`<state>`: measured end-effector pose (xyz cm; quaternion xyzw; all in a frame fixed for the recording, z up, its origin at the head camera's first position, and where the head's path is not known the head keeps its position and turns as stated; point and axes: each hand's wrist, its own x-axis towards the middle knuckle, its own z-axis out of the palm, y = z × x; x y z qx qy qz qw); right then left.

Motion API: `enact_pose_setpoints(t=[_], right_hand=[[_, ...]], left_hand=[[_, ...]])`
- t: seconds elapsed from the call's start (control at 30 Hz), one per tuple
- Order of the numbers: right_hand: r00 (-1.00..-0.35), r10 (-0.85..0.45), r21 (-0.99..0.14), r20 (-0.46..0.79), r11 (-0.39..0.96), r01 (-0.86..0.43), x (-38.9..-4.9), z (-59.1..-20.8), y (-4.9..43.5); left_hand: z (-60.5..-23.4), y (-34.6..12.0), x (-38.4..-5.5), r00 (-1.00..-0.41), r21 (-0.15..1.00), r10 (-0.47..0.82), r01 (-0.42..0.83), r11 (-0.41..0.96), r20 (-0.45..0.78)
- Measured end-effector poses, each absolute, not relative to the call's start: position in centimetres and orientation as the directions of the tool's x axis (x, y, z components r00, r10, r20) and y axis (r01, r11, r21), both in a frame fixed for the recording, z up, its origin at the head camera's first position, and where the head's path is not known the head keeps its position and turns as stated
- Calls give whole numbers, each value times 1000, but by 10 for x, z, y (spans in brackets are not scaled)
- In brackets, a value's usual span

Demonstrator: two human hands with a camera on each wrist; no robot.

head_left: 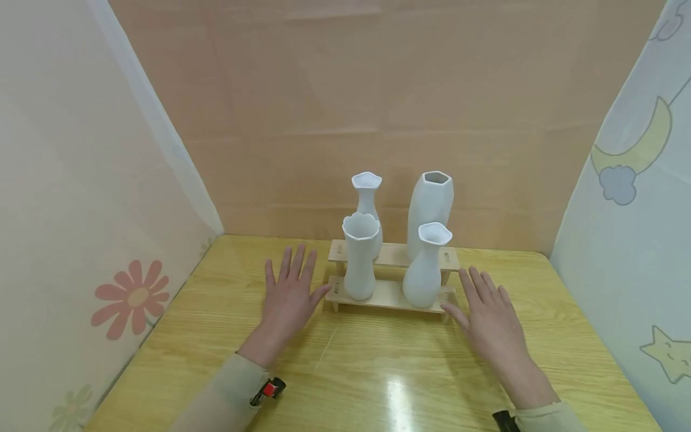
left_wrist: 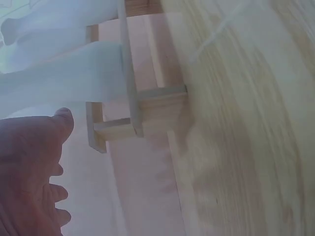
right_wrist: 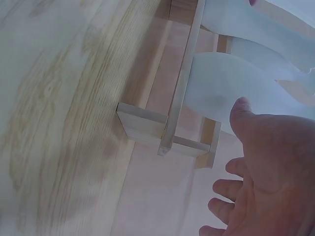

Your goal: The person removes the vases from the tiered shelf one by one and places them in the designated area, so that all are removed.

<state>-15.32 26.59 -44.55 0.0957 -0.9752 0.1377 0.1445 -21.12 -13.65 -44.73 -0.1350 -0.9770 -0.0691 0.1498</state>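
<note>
Several white vases stand upright on a two-step wooden rack. On the lower step are a vase with a scalloped rim at left and a round-bellied vase at right. Behind them, the upper step bears a slim vase with a flared rim and a tall faceted vase. My left hand is beside the rack's left end, fingers spread and holding nothing. To the right of the rack, my right hand has its fingers extended, its thumb near the lower step. Both wrist views show the thumbs near the vases.
The rack stands on a wood-grain table. Behind it hangs a plain orange-beige cloth. A panel with a red flower rises at left, and one with a moon at right.
</note>
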Motion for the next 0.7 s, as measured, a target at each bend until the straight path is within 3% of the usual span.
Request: enact_pose_setpoints(t=[0.2, 0.53, 0.7], right_hand=[[-933, -146, -262, 329, 935, -239, -154, -448, 266], [-917, -110, -344, 383, 905, -252, -150, -457, 264], [-941, -69, -416, 332, 884, -212, -151, -455, 262]], left_hand=[[-442, -129, -210, -916, 176, 225, 294, 940, 331], [-440, -118, -207, -901, 216, 211, 308, 927, 379], [-436, -115, -206, -897, 236, 206, 314, 920, 391]])
